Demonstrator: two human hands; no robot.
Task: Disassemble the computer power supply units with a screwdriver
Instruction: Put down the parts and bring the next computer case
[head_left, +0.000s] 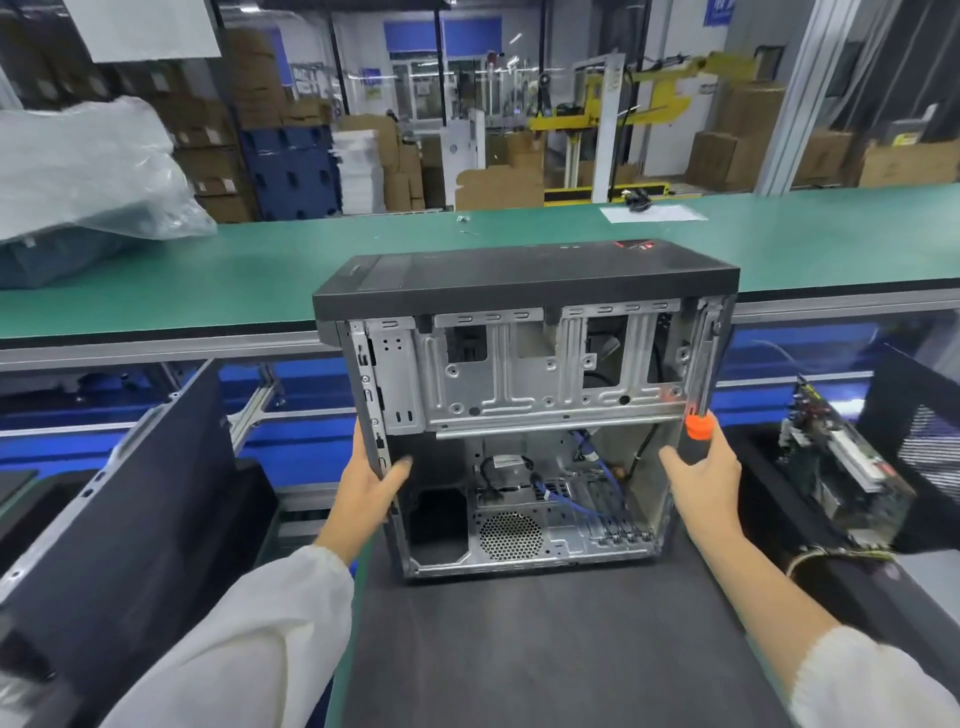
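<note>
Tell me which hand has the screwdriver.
The right hand grips the orange-collared screwdriver; the left hand only holds the open grey computer case edge.

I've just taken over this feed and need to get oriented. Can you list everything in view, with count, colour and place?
computer case: one, black shell with bare grey metal inside, open side facing the camera, upright on the dark mat.
blue cables: a bundle, inside the case, lower right.
screwdriver: one, orange collar, dark shaft, at the case's right edge.
side panel: one, dark, leaning at left.
circuit board: one, green and black, at right.
green conveyor: one, behind the case.
plastic-wrapped bundle: one, clear over grey, far left on the conveyor.
white sheet: one, far right on the conveyor.
left hand: grips the case's left edge.
right hand: holds the screwdriver.
</note>
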